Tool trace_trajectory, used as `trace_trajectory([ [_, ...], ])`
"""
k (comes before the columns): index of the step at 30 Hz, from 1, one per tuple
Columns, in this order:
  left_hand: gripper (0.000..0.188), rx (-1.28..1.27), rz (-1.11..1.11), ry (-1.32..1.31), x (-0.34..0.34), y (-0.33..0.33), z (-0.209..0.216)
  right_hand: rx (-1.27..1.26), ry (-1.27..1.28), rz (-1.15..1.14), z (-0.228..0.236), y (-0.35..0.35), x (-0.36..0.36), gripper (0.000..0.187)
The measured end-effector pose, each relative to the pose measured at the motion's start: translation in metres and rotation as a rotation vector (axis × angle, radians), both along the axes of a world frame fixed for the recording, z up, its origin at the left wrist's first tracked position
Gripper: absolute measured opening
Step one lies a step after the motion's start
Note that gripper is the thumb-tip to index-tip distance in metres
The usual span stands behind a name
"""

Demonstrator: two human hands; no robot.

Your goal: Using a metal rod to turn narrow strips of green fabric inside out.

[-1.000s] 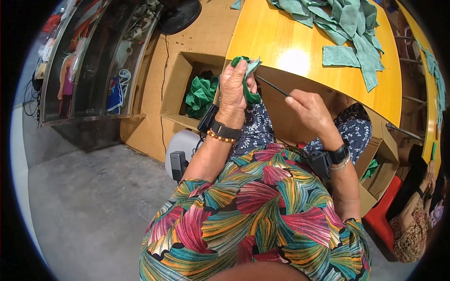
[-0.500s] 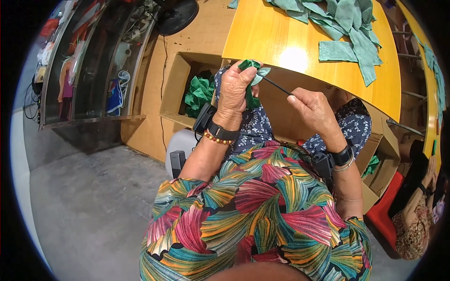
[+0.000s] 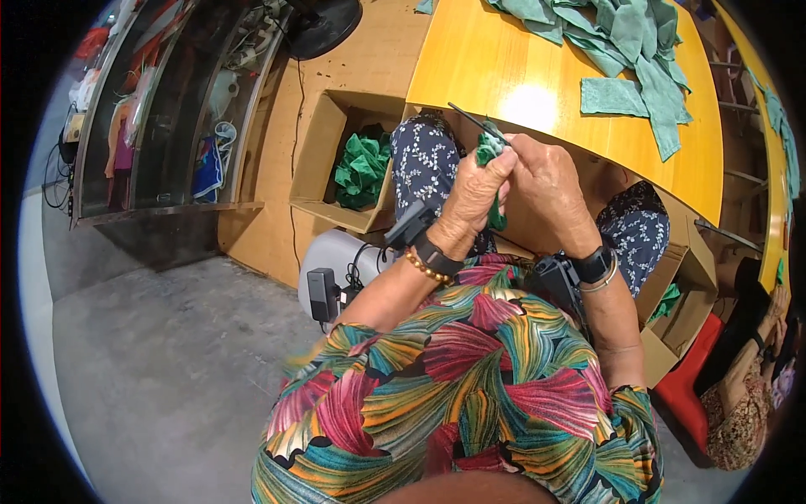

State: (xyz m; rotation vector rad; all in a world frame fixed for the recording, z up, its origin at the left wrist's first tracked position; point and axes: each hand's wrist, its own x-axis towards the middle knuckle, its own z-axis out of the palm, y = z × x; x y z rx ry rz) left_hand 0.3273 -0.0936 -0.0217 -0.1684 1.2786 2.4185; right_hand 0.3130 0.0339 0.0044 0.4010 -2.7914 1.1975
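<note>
Centrally, seen from above, two bare hands meet over a seated person's lap, just in front of the near edge of a yellow table (image 3: 470, 63). The left hand (image 3: 475, 193) is closed, its thumb pressing on a small piece of green cloth (image 3: 484, 156), which is bunched between the two hands; a darker green end hangs below the left hand. A thin dark rod (image 3: 467, 118) slants out of the top of the bunch, up and to the left. The right hand (image 3: 550, 178) is curled in close beside it, fingers bent inward, its fingertips near the left thumb; whether it grips the rod, the cloth or both is hidden.

Pale green cloth strips (image 3: 625, 38) lie heaped on the far part of the table. Left of the person's knee, crumpled green fabric (image 3: 361, 172) sits in a cardboard box (image 3: 311, 155). Another box (image 3: 695, 256), to the right, holds more green fabric (image 3: 667, 301). At the far right, another person's arm (image 3: 740, 374) reaches toward a second yellow table.
</note>
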Motion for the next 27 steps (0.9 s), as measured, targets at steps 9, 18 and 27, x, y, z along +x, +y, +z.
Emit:
trace_trajectory([
  [9,0.028,0.176,0.056,0.034,-0.013,-0.035,-0.009,-0.210,-0.159,0.056,0.010,0.035,0.018,0.023],
  [18,0.029,0.014,0.006,0.176,-0.020,-0.043,0.009,-0.074,-0.091,0.131,0.010,0.043,0.029,0.024],
  [27,0.019,-0.235,-0.004,0.180,-0.014,-0.031,0.025,-0.078,-0.140,0.158,0.004,0.033,0.030,0.023],
])
